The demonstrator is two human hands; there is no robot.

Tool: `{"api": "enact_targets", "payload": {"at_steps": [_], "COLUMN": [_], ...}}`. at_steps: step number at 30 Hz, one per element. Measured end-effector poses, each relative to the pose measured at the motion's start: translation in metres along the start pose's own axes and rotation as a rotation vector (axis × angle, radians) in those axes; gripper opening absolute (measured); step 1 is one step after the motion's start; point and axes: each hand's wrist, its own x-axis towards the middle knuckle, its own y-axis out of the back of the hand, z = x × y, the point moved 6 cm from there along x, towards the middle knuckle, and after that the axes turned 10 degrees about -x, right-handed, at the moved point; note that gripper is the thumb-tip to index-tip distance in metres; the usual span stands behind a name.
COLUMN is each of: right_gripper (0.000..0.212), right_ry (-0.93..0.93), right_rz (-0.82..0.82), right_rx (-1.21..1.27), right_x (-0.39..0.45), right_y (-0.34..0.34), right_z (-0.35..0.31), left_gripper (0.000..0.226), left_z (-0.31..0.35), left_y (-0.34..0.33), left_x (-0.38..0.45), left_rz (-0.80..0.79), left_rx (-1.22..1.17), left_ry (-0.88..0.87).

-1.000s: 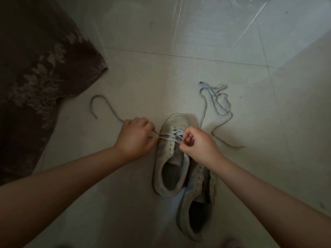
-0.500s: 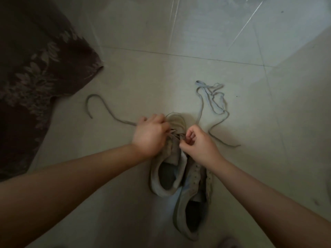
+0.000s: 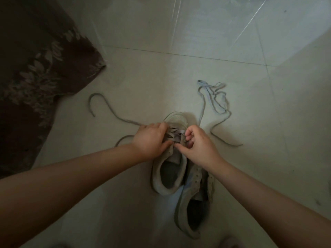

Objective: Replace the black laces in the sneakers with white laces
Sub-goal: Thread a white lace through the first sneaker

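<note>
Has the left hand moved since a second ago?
Yes. The left hand has moved right, off the floor beside the far sneaker and onto its laced front, closing most of the gap to the right hand.

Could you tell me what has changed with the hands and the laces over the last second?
The left hand moved right from beside the laced sneaker onto its lacing, bringing the white lace along, so a slack loop now lies by the wrist. The right hand stayed at the eyelets, pinching there. The unlaced sneaker, the loose lace pile and the dark floral cloth lie as before.
</note>
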Motion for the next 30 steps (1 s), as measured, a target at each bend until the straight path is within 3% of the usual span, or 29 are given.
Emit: {"api": "enact_targets", "payload": {"at_steps": [3,6,8,10,13,16,23,30], "right_gripper": [0.037,0.031,0.028,0.028,0.030,0.031,0.027,0.026], "right_ry": [-0.003,-0.017,-0.036,-0.060,-0.063,-0.058,-0.054,-0.081], "right_rz": [0.003,0.021,0.034,0.037,0.034,0.037,0.043,0.014], "right_rx": [-0.009,0.004,0.023,0.036,0.044,0.046,0.064,0.081], "right_x": [-0.002,-0.003,-0.005,-0.007,-0.006,-0.004,-0.005,-0.004], "right_y": [0.000,0.000,-0.001,-0.002,-0.004,-0.006,-0.002,-0.001], "right_z": [-0.001,0.000,0.003,0.006,0.006,0.004,0.004,0.005], "left_gripper": [0.029,0.015,0.007,0.007,0.013,0.028,0.024,0.014], "left_z": [0.004,0.002,-0.019,-0.043,-0.029,0.005,-0.003,-0.072], "left_y": [-0.001,0.002,0.007,0.013,0.019,0.009,0.004,0.006], "left_x": [0.002,0.003,0.002,-0.004,-0.013,-0.011,0.002,-0.010], "left_rz": [-0.010,-0.003,-0.017,0.002,0.047,0.008,0.050,-0.043], "left_rx": [-0.072,0.019,0.092,0.006,-0.238,-0.147,0.138,0.123], "left_ry": [0.018,-0.015,0.056,0.142,-0.036,-0.195,-0.120,0.166]}}
